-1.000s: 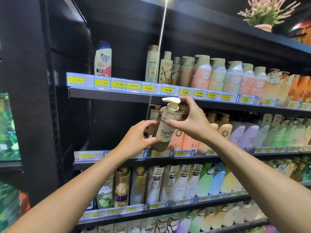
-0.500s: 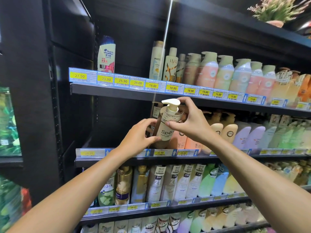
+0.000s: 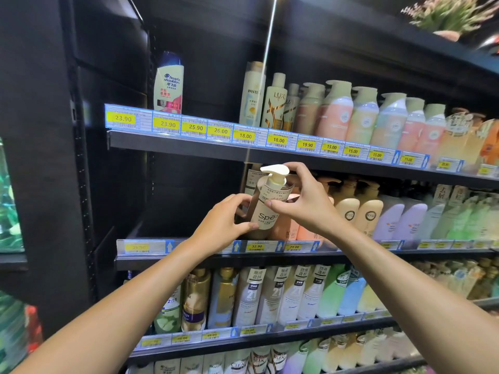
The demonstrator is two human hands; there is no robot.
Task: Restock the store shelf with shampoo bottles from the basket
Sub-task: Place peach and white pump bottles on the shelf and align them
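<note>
Pinching the neck of the cream-and-brown plastic pump bottle [image 3: 266, 209] with the right hand [image 3: 305, 203]: thumb on the label front, fingers curled round behind the white pump head [image 3: 275, 171]. Cupping the lower body with the left hand [image 3: 221, 222]: thumb across the front, fingers wrapped round the far left side. Both hands clasped on the one bottle.

Stands near upright, long axis vertical, top leaning a little right, spout pointing left. Sits at the front edge of the black middle shelf [image 3: 189, 259], above the yellow 32.90 price tag [image 3: 256, 246], at the left end of the row. Cannot tell whether the base touches the shelf, hidden by the left hand. Just beside on the right, a peach-coloured bottle [image 3: 286, 228]; behind, a bottle with a paper neck tag [image 3: 252, 179].

Probably the last of the placing step. Calls for a short push straight back, away from both hands, keeping the axis vertical below the upper shelf edge [image 3: 189, 147], which lies close above the pump. Left hand lower and nearer the base, so suited to steadying; right hand suited to guiding the top. No basket in view.
</note>
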